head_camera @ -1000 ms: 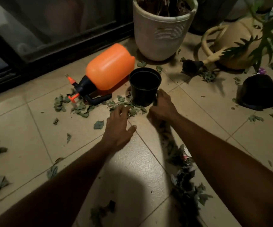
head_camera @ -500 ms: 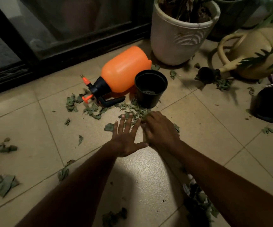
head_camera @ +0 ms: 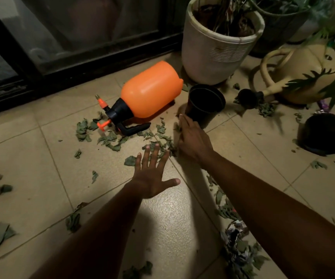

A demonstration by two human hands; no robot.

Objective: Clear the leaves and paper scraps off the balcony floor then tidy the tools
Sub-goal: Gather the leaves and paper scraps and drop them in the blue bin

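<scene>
Two hands work the floor (head_camera: 41, 164): the left hand (head_camera: 152, 174) lies flat, fingers spread, on leaves (head_camera: 158, 137); the right hand (head_camera: 192, 141), at two o'clock from it, cups leaves beside the black pot (head_camera: 204, 105). Its knuckles could tip that pot, or push scraps under the sprayer (head_camera: 142, 93).

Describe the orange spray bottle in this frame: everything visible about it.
The spray bottle lies on its side on the tiled floor, base pointing toward the white planter, head toward the sliding door. Its body looks like smooth orange plastic; the pump head is black, with an orange-tipped nozzle, a small orange knob and a black trigger handle resting on the tile. Dry leaves lie scattered around the head. A small black pot stands just beside its base; contact is unclear. Neither hand touches it.
</scene>
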